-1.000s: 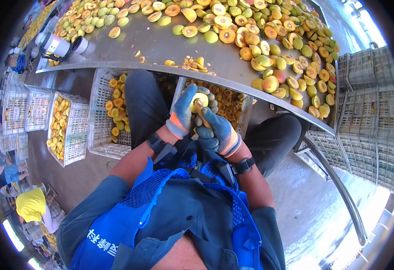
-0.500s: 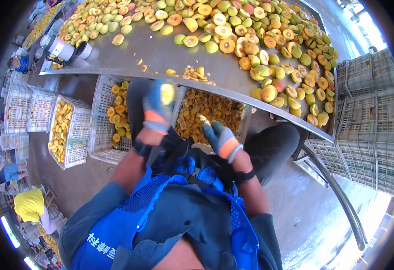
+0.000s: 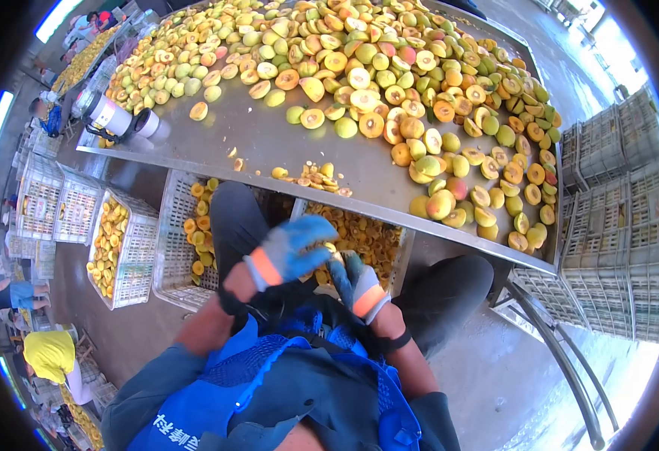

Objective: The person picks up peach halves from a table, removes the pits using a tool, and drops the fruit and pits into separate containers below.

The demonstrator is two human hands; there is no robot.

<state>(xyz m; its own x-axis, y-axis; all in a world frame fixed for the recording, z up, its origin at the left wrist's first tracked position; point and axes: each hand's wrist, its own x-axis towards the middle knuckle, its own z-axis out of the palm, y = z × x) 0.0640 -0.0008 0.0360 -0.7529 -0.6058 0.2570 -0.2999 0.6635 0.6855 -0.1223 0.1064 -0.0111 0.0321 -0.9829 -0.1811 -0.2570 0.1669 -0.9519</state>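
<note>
Both hands wear blue-grey gloves with orange cuff bands and meet over my lap, at the near edge of a crate of fruit scraps (image 3: pixel 374 239). My left hand (image 3: pixel 293 246) reaches in from the left, fingers curved and apart, with a dark gap between thumb and fingers. My right hand (image 3: pixel 357 279) is closed, its fingertips pointing up towards the left hand. A small pale-yellow bit (image 3: pixel 331 247) shows at its fingertips, between the hands; I cannot tell what it belongs to.
Beyond the hands, a metal table (image 3: pixel 269 154) bears a heap of halved peach-like fruit (image 3: pixel 367 98), scraps (image 3: pixel 318 177) and a cylindrical container (image 3: pixel 107 114). Fruit crates (image 3: pixel 165 233) stand left of my legs; stacked crates (image 3: pixel 600 248) stand right. A person in yellow (image 3: pixel 49 353) is far left.
My left hand, blurred near the table edge with a yellow fruit piece, has come down and right to the right hand. The right hand has lowered slightly. The view has tilted up.
</note>
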